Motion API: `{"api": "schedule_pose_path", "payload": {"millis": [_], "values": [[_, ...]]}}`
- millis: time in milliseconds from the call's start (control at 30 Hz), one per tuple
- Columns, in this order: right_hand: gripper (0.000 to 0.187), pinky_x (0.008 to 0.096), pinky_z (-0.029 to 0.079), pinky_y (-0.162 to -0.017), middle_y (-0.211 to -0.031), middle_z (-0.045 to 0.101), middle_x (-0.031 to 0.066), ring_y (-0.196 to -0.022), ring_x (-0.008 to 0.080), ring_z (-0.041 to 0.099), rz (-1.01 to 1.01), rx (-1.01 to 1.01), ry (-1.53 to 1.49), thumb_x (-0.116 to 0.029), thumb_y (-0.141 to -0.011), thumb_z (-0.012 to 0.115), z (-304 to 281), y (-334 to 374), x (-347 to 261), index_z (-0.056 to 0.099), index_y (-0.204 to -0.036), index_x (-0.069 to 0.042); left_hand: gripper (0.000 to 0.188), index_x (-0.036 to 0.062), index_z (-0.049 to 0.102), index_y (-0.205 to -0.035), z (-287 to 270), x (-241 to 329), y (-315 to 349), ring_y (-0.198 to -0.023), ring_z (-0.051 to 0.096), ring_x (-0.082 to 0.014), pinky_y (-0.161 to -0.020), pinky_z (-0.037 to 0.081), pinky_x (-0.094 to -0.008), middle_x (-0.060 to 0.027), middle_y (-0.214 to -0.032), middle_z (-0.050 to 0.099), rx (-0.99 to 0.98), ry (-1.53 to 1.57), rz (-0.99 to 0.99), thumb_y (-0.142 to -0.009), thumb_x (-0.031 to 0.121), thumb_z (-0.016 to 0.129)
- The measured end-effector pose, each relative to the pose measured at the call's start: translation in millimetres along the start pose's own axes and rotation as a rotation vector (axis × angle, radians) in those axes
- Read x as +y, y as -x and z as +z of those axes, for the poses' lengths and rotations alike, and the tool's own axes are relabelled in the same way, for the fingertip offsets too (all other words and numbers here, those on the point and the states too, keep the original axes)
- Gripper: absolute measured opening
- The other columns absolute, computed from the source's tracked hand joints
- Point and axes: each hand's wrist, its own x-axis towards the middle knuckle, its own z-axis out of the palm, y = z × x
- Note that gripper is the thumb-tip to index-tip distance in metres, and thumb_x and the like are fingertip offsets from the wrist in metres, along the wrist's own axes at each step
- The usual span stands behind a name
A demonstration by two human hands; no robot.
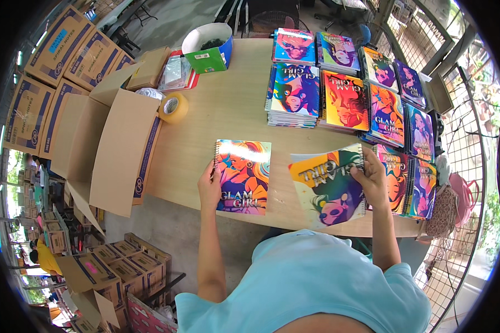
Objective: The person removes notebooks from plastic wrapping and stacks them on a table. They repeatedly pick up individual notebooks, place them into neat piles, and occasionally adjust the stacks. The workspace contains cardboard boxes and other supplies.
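Note:
My left hand (209, 186) grips the coiled left edge of a spiral notebook (243, 177), whose cover shows an orange-haired figure. That notebook lies at the table's near edge, or just above it; I cannot tell which. To the right, my right hand (372, 178) pinches the coiled edge of a second spiral notebook (330, 191) in yellow, purple and pale green, held upside down and tilted over the near edge. Just beyond the right hand sit stacks of similar notebooks (391, 191), partly hidden by it.
More notebook stacks (294, 94) fill the far right of the wooden table (228, 100). An open cardboard box (119, 150) stands at the left, with a roll of yellow tape (173, 107) beside it. Farther back is a blue-and-green container (208, 58). Closed cartons (58, 44) are piled beyond the box.

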Motion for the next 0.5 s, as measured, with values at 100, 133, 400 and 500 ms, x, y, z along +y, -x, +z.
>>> {"api": "schedule_pose_path", "payload": {"millis": [100,133,400,500], "values": [[0.049,0.0288,0.042,-0.092,-0.115,0.057,0.0121,-0.103,0.0153,0.055,0.069,-0.065,-0.194,-0.002,-0.086,0.059,42.0,-17.4,4.4,0.039,-0.13,0.007,0.04,-0.0014,0.052,-0.125,9.0,-73.4,-16.1,-0.108,0.057,-0.0272,-0.088,0.045,-0.0314,-0.017,-0.121,0.057,0.019,-0.44,0.157,-0.088,0.014,0.054],[0.048,0.0289,0.043,-0.089,-0.113,0.058,0.0116,-0.1,0.0154,0.056,0.096,-0.046,-0.21,-0.005,-0.087,0.058,58.5,-24.4,13.5,0.04,-0.13,0.006,0.04,-0.0008,0.052,-0.125,11.1,-96.5,-17.2,-0.109,0.057,-0.0269,-0.089,0.045,-0.0311,-0.0175,-0.122,0.057,0.022,-0.312,0.154,-0.088,0.013,0.054],[0.058,0.0353,0.041,-0.096,-0.132,0.04,0.0221,-0.118,0.0306,0.045,0.133,0.159,0.494,-0.007,-0.082,0.062,176.6,-63.7,216.6,0.039,-0.135,-0.002,0.047,0.0009,0.04,-0.135,7.4,-108.6,-29.5,-0.112,0.053,-0.0168,-0.094,0.04,-0.0275,-0.0149,-0.128,0.053,-0.154,0.241,-0.123,-0.091,0.013,0.052],[0.07,0.0381,0.031,-0.106,-0.142,0.029,0.0254,-0.13,0.0373,0.033,0.021,0.209,0.465,-0.002,-0.08,0.059,198.7,-49.9,228.2,0.025,-0.141,-0.001,0.057,0.0023,0.032,-0.14,4.9,-114.4,-34.9,-0.117,0.05,-0.0197,-0.095,0.04,-0.0282,-0.0192,-0.134,0.047,-0.22,0.304,-0.119,-0.09,0.016,0.056]]}}
